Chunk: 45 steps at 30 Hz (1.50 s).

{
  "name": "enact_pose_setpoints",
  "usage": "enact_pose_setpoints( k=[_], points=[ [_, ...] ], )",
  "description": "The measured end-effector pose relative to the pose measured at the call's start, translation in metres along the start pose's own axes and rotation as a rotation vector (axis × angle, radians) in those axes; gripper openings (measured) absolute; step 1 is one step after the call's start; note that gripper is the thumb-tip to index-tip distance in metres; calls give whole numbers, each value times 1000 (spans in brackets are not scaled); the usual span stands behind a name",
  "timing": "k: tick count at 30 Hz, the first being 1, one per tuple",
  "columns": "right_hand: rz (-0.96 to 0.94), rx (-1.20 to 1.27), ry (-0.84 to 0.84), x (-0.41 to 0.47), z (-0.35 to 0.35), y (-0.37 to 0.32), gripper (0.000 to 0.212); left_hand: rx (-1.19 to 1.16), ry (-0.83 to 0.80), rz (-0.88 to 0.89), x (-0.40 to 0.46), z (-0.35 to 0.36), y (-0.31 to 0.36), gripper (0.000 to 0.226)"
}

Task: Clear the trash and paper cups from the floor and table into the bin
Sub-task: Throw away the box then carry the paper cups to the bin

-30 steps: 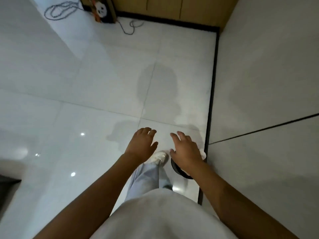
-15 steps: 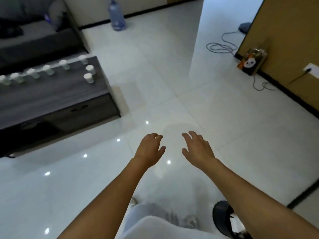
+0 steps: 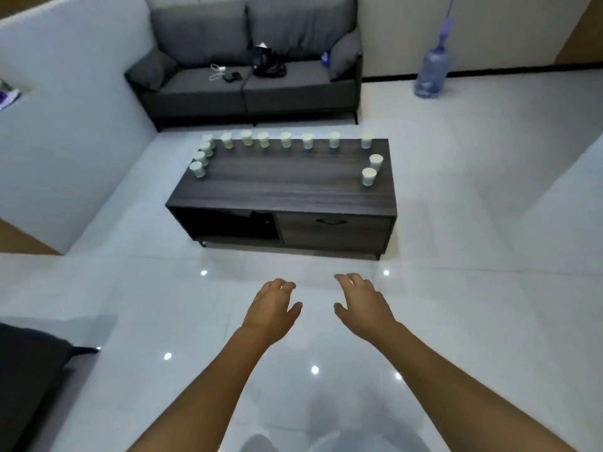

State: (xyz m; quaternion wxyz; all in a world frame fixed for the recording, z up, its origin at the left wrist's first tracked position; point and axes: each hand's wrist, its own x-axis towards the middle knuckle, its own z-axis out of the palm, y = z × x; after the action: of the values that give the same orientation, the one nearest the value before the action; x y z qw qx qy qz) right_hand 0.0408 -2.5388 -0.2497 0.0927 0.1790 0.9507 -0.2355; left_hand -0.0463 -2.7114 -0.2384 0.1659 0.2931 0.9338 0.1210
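Small white paper cups (image 3: 369,176) are stood upright along the far edge and both short ends of the dark wood-grain coffee table (image 3: 293,187); several at the left end (image 3: 199,162) are set nearly touching; none is held; no bin is seen in this view, so its position cannot be told. Left hand (image 3: 270,309) and right hand (image 3: 362,305) are held out over the floor, fingers spread loose, nothing gripped, well short of the table.

Risks, as judged: cups are light and probably tipped easily; a neighbour could be knocked over when one is taken from the crowded left cluster; contents cannot be seen, so a spill is possible if any is not empty; a thin wall could be crushed by a hard squeeze; stacked cups could slip apart when carried.

The glossy white tiled floor (image 3: 456,223) is marked by lamp glare; slipping is plausible if liquid is spilled. Beyond the table a grey fabric sofa (image 3: 248,89) with loose items on its seat is seen; a blue water jug (image 3: 432,71) is stood by the far wall; a dark cushion (image 3: 29,370) is seen at the lower left.
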Motion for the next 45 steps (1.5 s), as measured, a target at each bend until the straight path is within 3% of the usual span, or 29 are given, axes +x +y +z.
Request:
enact_pose_setpoints(
  k=[19, 26, 39, 45],
  points=[
    [-318, -131, -221, 397, -47, -160, 59, -213, 157, -388, 256, -121, -193, 50],
    [-405, -147, -294, 512, -28, -255, 54, -239, 195, -507, 318, -167, -303, 49],
    [-219, -9, -301, 708, 42, -453, 60, -164, 127, -381, 462, -283, -567, 38],
    [-101, 22, -319, 783, 66, -495, 60, -129, 52, -307, 537, -320, -648, 42]
  ],
)
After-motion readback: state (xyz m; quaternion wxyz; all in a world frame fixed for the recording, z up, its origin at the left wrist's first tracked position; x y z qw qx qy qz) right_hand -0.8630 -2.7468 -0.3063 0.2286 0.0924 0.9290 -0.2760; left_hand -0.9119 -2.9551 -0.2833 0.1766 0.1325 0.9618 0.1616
